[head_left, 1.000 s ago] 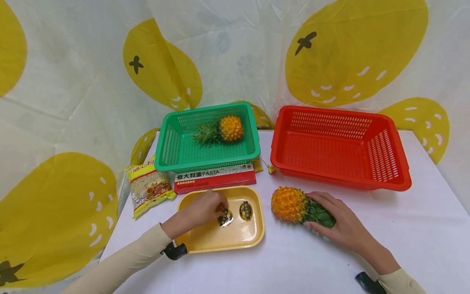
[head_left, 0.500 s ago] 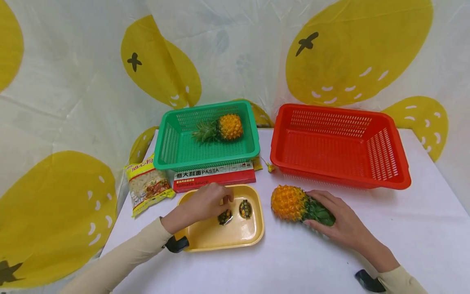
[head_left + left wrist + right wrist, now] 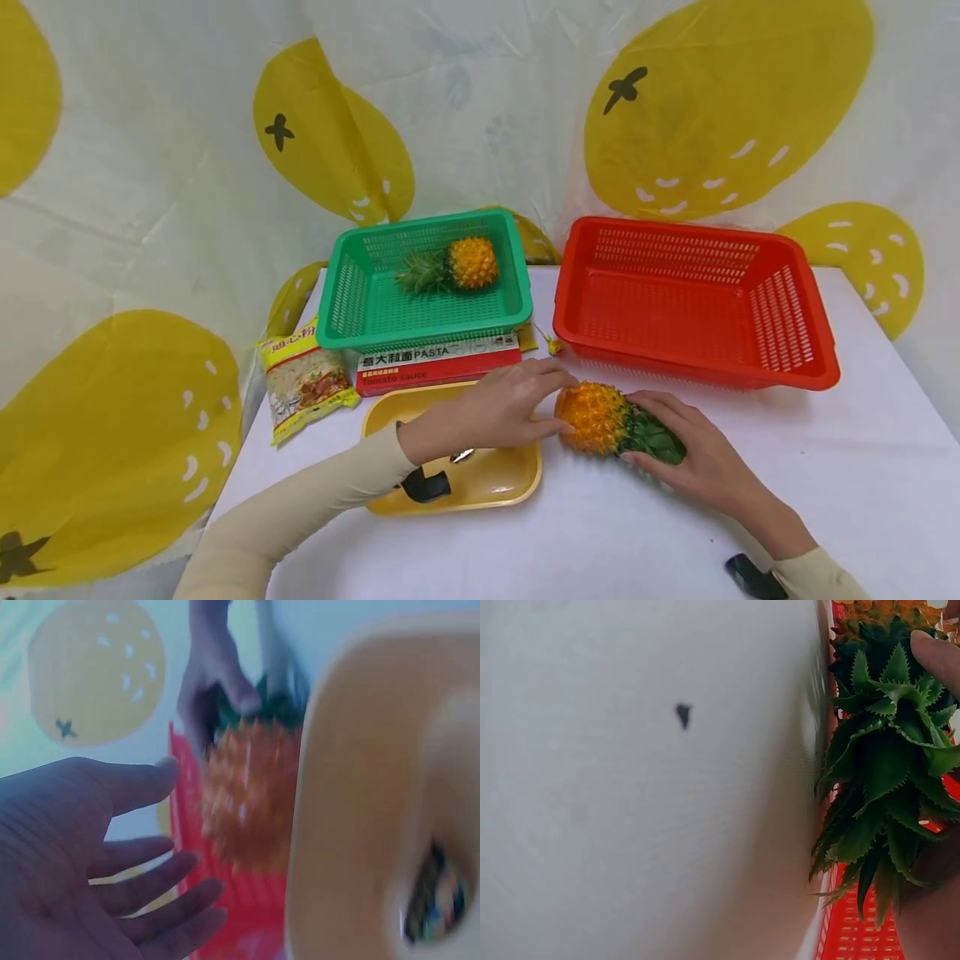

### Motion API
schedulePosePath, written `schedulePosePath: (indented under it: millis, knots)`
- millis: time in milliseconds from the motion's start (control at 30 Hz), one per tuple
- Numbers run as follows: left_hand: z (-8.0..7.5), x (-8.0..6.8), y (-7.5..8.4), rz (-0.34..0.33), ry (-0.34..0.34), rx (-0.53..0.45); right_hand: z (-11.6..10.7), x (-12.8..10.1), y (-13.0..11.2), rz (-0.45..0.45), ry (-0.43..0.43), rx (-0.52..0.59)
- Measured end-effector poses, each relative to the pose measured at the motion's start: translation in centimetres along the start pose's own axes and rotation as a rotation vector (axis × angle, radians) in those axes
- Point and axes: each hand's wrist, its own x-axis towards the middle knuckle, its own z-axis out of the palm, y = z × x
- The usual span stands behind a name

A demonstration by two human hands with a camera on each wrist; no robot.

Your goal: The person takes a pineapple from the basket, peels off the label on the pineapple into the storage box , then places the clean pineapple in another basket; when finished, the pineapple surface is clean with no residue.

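Note:
On the white table, a small orange pineapple (image 3: pixel 592 417) lies on its side with its green leaves (image 3: pixel 889 772) to the right. My right hand (image 3: pixel 701 454) grips it by the leaves, thumb on the near side. My left hand (image 3: pixel 506 408) reaches over the yellow tray (image 3: pixel 487 497) to the fruit's left end. In the left wrist view, the left hand's fingers are spread and hold nothing; whether they touch the fruit in the head view I cannot tell. A dark round sticker (image 3: pixel 437 896) shows in the tray, partly covered by my arm in the head view.
Behind the tray stands a green basket (image 3: pixel 341 292) holding another pineapple (image 3: pixel 472 262). A red basket (image 3: pixel 750 375) is at the back right. A pasta box (image 3: pixel 438 371) and a noodle bag (image 3: pixel 300 383) lie at the left.
My left hand has left the stickers in the tray and moved right to the pineapple, its fingers now spread. The right hand keeps its grip on the leaves without moving.

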Motion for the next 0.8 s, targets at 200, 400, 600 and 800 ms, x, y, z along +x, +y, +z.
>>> schedulePosePath:
  millis: [200,400,600,800]
  knots:
    - [2.6,2.4,1.4,0.056,-0.007,0.069,0.0,-0.1,-0.2,0.015,-0.018,0.002]
    - [3.9,4.3,1.6,0.008,-0.080,0.131,-0.1,-0.3,-0.3,0.041,-0.017,-0.017]
    - [5.2,4.9,1.2,-0.012,-0.134,0.169,-0.4,-0.4,-0.3,0.055,-0.026,-0.007]
    - [6.0,5.0,1.2,-0.012,-0.115,0.211,-1.9,0.1,-0.6,-0.017,0.062,-0.038]
